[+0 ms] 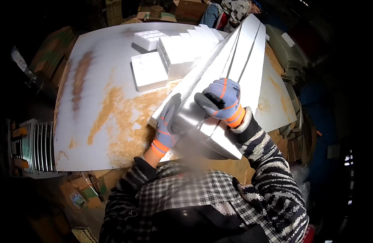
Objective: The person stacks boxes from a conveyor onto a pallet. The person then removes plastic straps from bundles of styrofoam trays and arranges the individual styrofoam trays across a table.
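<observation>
Long white foam boards (252, 56) lie side by side across the table, pointing away from me, with dark narrow lines running between them. My left hand (168, 121), in a grey glove with orange stripes, rests along the boards' left near edge. Its fingers are stretched out, and nothing shows in its grasp. My right hand (223, 99), gloved alike, is closed in a fist above the near part of the boards. Something black shows at its fingers, but I cannot make out what it is. A blurred patch hides the area just in front of my chest.
Several white foam blocks with hollows, one a foam tray (150, 72), stand left of the boards. They sit on a pale, worn table (85, 133) with brown patches. Stacked cardboard (52, 52) lies beyond its left edge, and a metal slatted rack (34, 148) stands below that.
</observation>
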Action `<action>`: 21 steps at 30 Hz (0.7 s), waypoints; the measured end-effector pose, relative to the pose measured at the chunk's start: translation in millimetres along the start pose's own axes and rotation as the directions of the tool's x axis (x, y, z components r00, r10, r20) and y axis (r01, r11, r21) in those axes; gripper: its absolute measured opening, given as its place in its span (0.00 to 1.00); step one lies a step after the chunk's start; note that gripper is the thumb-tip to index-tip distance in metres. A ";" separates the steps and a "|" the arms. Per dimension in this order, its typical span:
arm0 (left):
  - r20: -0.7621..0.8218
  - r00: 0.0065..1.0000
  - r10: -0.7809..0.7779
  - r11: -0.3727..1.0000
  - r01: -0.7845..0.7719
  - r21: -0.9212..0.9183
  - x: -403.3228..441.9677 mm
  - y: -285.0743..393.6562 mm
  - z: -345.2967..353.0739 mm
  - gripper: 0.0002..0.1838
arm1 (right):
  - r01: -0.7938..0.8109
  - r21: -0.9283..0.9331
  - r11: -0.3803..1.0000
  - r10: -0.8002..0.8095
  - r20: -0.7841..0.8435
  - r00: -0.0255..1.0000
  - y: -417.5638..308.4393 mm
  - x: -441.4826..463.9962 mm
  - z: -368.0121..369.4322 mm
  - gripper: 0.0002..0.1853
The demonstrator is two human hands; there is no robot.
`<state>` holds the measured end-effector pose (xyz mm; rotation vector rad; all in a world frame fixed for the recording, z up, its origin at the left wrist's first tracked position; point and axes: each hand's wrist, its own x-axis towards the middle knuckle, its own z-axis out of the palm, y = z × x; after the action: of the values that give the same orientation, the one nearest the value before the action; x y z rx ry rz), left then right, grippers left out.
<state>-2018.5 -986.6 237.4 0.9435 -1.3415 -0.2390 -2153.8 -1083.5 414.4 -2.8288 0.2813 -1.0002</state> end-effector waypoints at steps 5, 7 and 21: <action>-0.057 0.973 -0.222 0.962 0.209 -0.175 -7.5 -60.1 13.9 0.27 | -0.352 0.037 0.935 0.353 -0.036 0.935 23.8 -54.6 -19.0 0.10; -0.059 0.952 -0.302 0.925 0.278 -0.259 -1.9 -91.9 8.5 0.28 | -0.321 0.058 0.945 0.307 0.176 0.935 44.1 -74.8 -32.2 0.25; 0.263 0.962 -0.067 0.964 0.131 -0.232 74.2 -69.4 29.3 0.30 | -0.037 -0.462 0.886 0.321 0.554 0.768 66.0 -102.2 -59.1 0.16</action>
<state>-2000.3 -1090.6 240.6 0.7874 -1.4584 -0.6091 -2277.9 -1129.0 385.8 -3.2180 0.7576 0.0960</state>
